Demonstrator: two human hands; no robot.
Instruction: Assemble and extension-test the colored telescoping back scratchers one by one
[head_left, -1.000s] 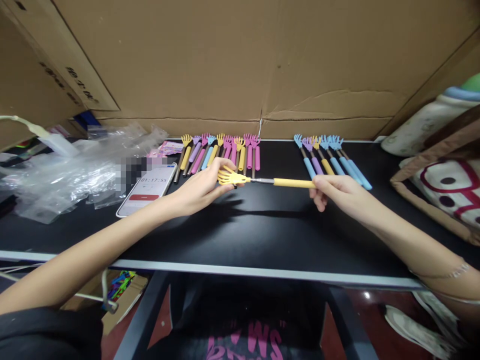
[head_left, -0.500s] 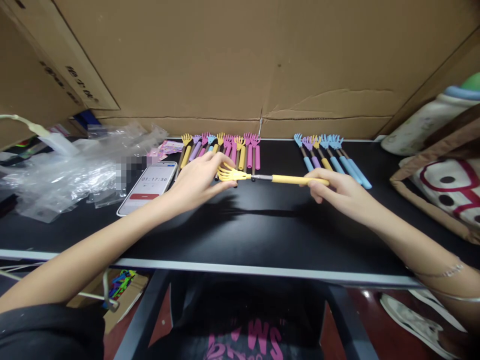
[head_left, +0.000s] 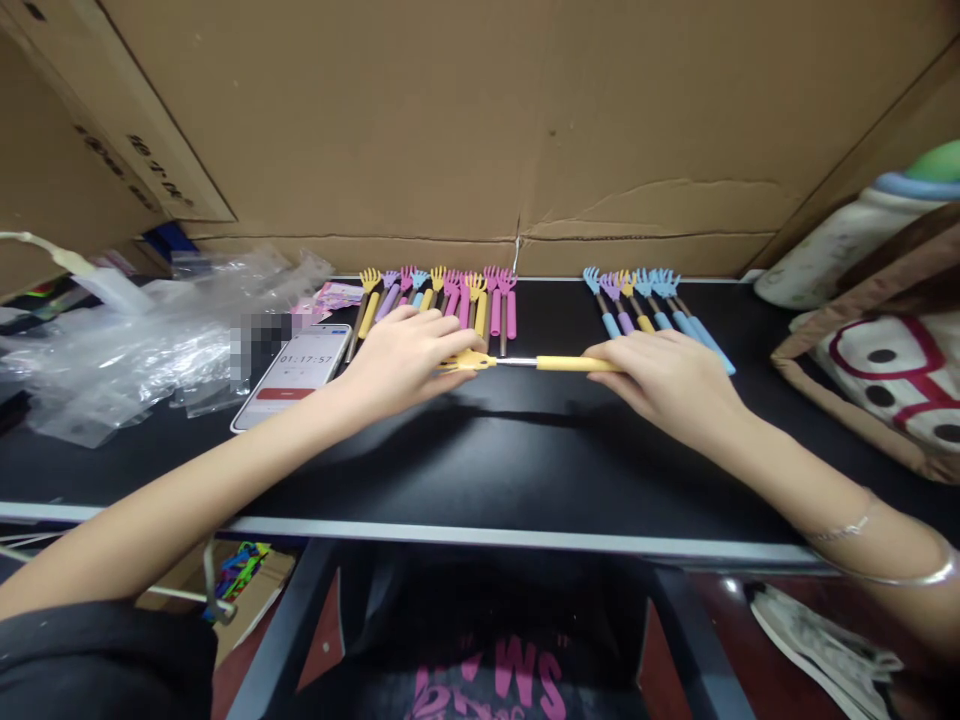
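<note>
A yellow back scratcher (head_left: 574,364) with a metal rod lies level between my hands, above the black table. My left hand (head_left: 416,358) is closed round its claw-shaped head, whose finger tips are mostly covered. At the other end my right hand (head_left: 664,380) grips the yellow handle, hiding the handle's end. Behind my left hand stretches a row of pink, yellow, purple and blue back scratchers (head_left: 496,312). Beyond my right hand lies a second group of back scratchers (head_left: 686,322), mostly blue, with a purple and a yellow one.
A phone (head_left: 294,375) running a timer lies left of my left hand, beside a heap of clear plastic bags (head_left: 150,350). On the right are a white bottle (head_left: 832,250) and a bag with brown handles (head_left: 892,370). Cardboard (head_left: 450,120) walls the table's back.
My left hand has closed over the scratcher's head, which showed more openly before. My right hand has shifted its grip, now palm-down over the handle.
</note>
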